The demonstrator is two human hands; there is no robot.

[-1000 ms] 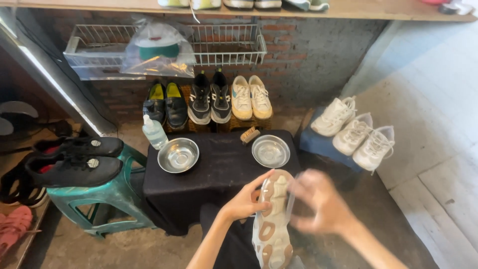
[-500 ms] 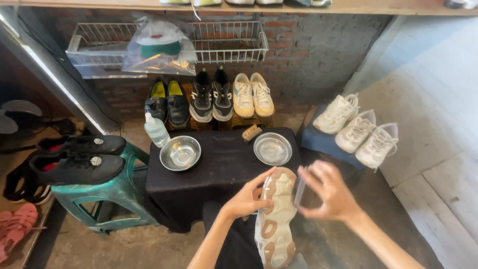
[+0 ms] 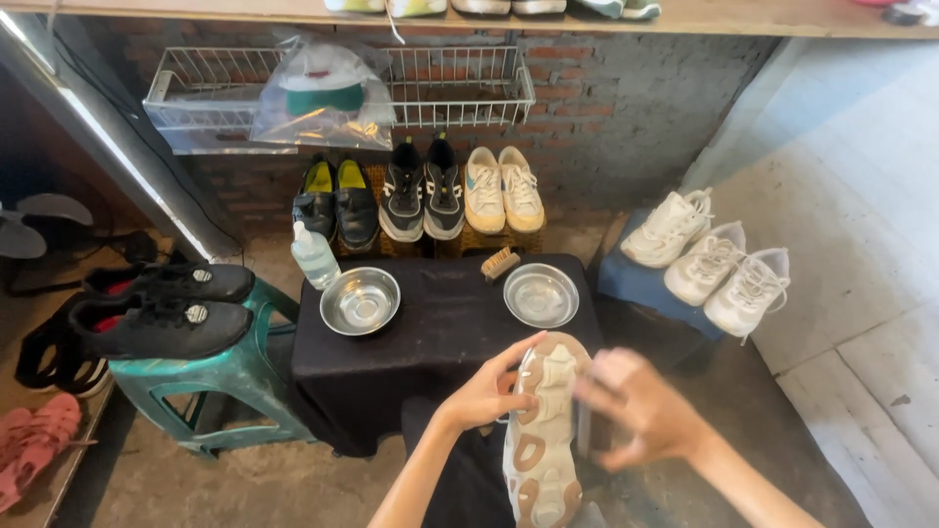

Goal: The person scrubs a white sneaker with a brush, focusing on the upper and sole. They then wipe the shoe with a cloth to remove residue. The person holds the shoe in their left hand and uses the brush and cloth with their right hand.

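Observation:
A white and tan sneaker [image 3: 543, 440] is held sole-up over my lap. My left hand [image 3: 484, 396] grips its left edge near the toe, thumb up along the sole. My right hand [image 3: 641, 411], blurred by motion, is against the shoe's right side, closed on a small flat rectangular object [image 3: 585, 428]; what that object is cannot be made out. In front of me stands a low table with a black cloth [image 3: 440, 323].
The table carries two steel bowls [image 3: 360, 300] [image 3: 540, 294], a wooden brush [image 3: 500, 263] and a clear bottle [image 3: 315, 256]. Black shoes [image 3: 161, 313] lie on a green stool [image 3: 235, 376] at left, white sneakers [image 3: 704, 259] on a blue stool at right. Pairs line the brick wall under a wire basket [image 3: 460, 88].
My right hand has slid down and in along the sneaker's right side with the object, and is now blurred. My left hand and the sneaker have stayed nearly still.

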